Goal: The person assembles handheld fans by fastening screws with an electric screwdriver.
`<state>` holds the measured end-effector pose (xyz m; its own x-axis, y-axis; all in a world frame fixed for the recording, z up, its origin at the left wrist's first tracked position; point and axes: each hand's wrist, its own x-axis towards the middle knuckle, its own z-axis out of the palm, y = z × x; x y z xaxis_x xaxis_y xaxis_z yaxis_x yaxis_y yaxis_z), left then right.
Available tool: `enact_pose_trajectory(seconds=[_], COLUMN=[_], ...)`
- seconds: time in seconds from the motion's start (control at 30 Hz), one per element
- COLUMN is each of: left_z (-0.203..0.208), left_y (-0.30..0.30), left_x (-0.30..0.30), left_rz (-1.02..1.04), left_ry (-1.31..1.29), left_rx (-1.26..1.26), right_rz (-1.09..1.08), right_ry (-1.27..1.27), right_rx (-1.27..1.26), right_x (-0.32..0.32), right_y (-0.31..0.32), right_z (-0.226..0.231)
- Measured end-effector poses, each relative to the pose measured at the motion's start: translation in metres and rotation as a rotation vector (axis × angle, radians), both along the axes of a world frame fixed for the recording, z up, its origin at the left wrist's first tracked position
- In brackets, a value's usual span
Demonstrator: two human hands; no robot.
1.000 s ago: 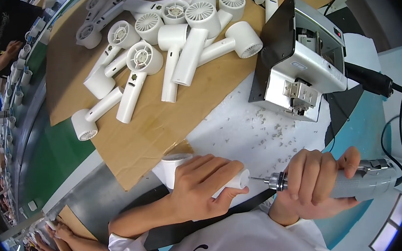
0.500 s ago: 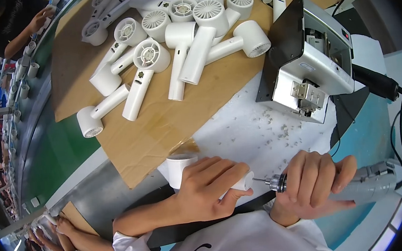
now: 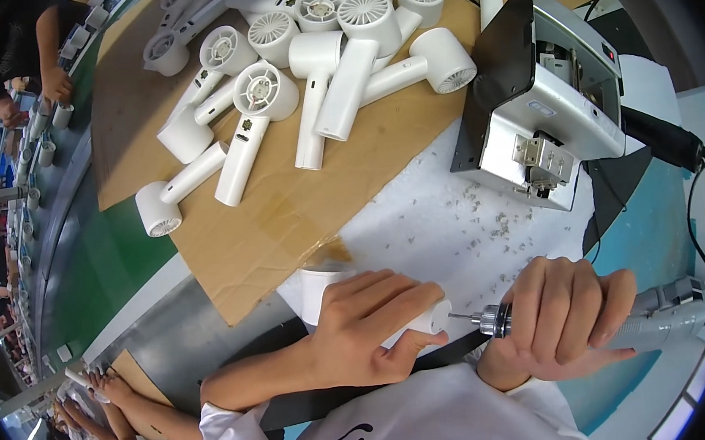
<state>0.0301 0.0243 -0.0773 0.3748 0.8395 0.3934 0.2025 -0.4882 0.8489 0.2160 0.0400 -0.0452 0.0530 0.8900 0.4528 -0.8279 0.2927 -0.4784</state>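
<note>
My left hand grips a white hair-dryer body lying on its side near the bottom of the view, its handle end poking out toward the right. My right hand is wrapped around a grey electric screwdriver. The screwdriver's metal bit points left and touches the end of the dryer's handle. Both hands sit close together over the white work mat.
A brown cardboard sheet carries several white hair dryers. A silver machine with a black side panel stands to the right. Other people's hands work along a conveyor at the left edge.
My hands stay in place on the dryer and the screwdriver. The bit remains against the handle end. The view has shifted slightly.
</note>
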Motion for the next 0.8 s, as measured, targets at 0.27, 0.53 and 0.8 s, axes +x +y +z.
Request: enact_pose_trajectory(seconds=[0.27, 0.53, 0.8], left_z=[0.019, 0.029, -0.032], left_y=[-0.005, -0.011, 0.004], left_x=[-0.01, -0.151, -0.295], left_rz=[-0.01, 0.969, 1.018], left_ry=[0.123, 0.68, 0.962], left_rx=[-0.175, -0.149, -0.066], right_rz=[-0.071, -0.286, -0.096], right_ry=[0.042, -0.284, -0.238], right_rx=[-0.016, 0.039, 0.038], right_x=[-0.003, 0.074, 0.051], right_y=[0.004, 0.023, 0.044], right_z=[0.004, 0.003, 0.014])
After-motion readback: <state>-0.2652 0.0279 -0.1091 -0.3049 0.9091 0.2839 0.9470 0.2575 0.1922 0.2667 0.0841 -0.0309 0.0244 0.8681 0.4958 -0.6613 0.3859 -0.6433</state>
